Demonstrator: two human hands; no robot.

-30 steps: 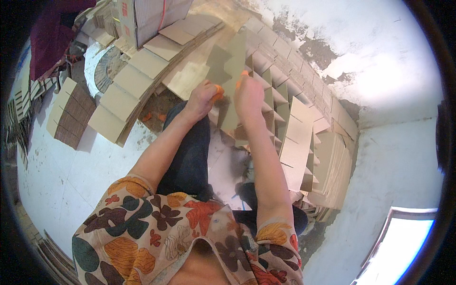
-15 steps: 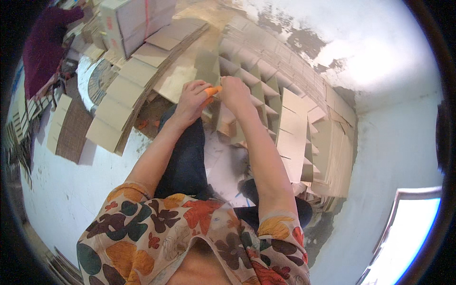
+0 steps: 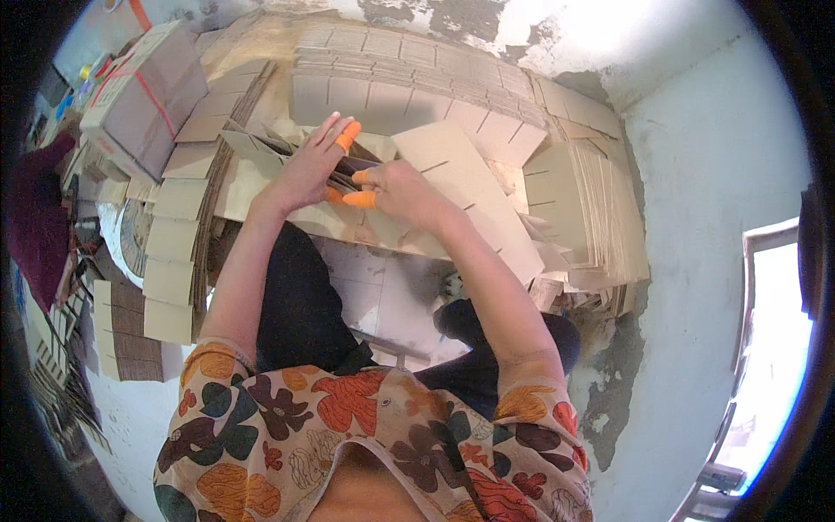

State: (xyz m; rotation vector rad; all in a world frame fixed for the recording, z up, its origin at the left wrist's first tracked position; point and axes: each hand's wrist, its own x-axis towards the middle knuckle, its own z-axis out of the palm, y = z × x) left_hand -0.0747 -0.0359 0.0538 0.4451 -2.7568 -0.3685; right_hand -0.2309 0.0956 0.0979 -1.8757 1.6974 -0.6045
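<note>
Now I see my left hand (image 3: 304, 174) and right hand (image 3: 400, 187) both closed on a slotted cardboard strip (image 3: 461, 187), whose long axis runs rightward, away from them.

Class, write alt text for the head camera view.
Two bare hands, left hand and right hand, with orange fingertip covers, grip slotted cardboard strips above the person's lap. Stacks of cut cardboard surround them.
</note>
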